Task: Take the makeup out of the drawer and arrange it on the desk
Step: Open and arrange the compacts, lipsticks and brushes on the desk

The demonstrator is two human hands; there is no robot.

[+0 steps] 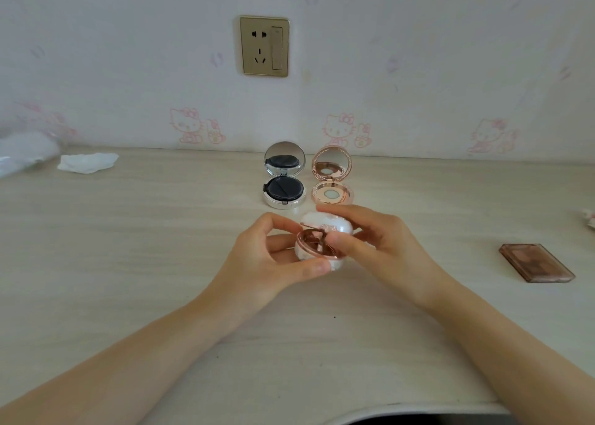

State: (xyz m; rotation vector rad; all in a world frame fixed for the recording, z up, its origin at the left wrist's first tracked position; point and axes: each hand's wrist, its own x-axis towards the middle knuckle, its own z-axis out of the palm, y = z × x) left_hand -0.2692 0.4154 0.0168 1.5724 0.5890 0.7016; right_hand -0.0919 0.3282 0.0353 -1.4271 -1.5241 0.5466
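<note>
- I see both hands over the middle of the pale wood-grain desk [128,247], sharing one small round white compact with a rose-gold rim [317,242].
- Left hand [270,260]: fingers curled under and around the white compact's base, thumb along its lower edge. Firm hold.
- Right hand [370,238]: thumb on the rose-gold rim, forefinger curled over the white lid, so it pinches the same compact. The lid stands tilted up off the base; the inside shows rose-gold, contents I can't make out.
- The held compact is up off the desk, just in front of two compacts already set out.
- Round silver cushion compact [284,189]: sits on the desk near the wall, lid upright with a mirror, a black puff lying in the base (the mirror shows the puff's reflection).
- Round rose-gold compact with a glittery rim [332,193]: just beside the silver one on its right, also open, mirror lid upright, a pale round pan in the centre of the base.
- Flat brown translucent rectangular palette [536,262]: closed, lying well apart to the right.
- Crumpled white tissue [87,163] at the far left by the wall.
- Gold wall socket with switch [264,46] above the compacts.
</note>
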